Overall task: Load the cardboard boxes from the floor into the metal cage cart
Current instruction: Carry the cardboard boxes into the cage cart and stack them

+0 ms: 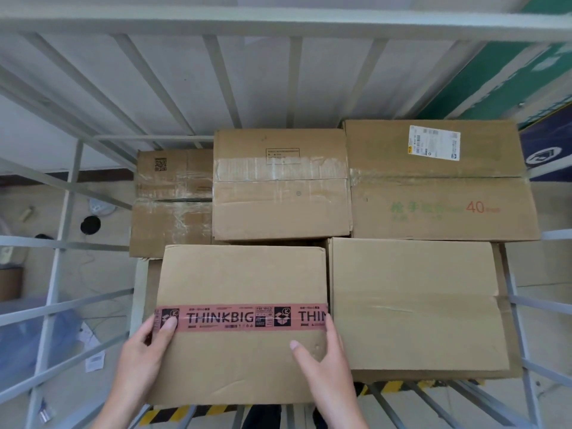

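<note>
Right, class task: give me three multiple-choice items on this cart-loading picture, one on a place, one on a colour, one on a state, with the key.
1. Where in the cage cart is the box with the white shipping label? A far right; B near left; C far left.
2. What colour is the THINKBIG tape? A blue; B pink; C green.
3. What are the left hand and right hand doing? A hanging free; B resting on a cage bar; C gripping the THINKBIG box.
Key: 1 A, it fills the far right corner; 2 B, pink band, black print; 3 C, thumbs on top, a hand at each side.
</note>
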`<state>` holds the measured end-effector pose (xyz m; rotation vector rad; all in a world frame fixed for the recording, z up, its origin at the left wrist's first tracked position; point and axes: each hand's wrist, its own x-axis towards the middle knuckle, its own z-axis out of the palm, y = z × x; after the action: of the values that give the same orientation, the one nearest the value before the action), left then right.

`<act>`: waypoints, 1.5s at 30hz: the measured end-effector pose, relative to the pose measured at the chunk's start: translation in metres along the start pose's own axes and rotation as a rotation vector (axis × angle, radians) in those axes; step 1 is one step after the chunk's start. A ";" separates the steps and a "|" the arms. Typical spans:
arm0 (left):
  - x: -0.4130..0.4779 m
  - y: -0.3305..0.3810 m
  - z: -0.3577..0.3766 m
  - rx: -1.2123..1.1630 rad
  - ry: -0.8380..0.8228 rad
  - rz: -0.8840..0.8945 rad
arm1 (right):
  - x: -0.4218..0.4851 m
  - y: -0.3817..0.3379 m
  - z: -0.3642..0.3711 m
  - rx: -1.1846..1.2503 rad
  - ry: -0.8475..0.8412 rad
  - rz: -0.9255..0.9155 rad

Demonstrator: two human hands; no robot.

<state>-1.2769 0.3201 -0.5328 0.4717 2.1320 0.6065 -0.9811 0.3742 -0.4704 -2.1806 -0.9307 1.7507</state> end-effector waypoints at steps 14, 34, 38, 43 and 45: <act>-0.011 0.019 0.008 -0.119 0.116 0.071 | -0.002 -0.011 -0.012 0.023 -0.003 -0.069; -0.007 -0.002 0.007 -0.095 0.119 0.153 | 0.012 0.018 0.003 -0.216 -0.080 -0.188; -0.022 -0.020 0.013 -0.087 0.066 0.138 | 0.008 0.051 0.011 -0.556 -0.075 -0.274; -0.032 -0.026 0.015 -0.078 0.011 0.113 | 0.005 0.063 0.012 -0.638 -0.022 -0.320; -0.031 -0.019 0.014 -0.082 0.024 0.123 | 0.004 0.055 0.009 -0.522 -0.007 -0.267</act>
<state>-1.2498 0.2917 -0.5315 0.5556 2.1032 0.7698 -0.9703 0.3313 -0.5044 -2.1850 -1.7506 1.5113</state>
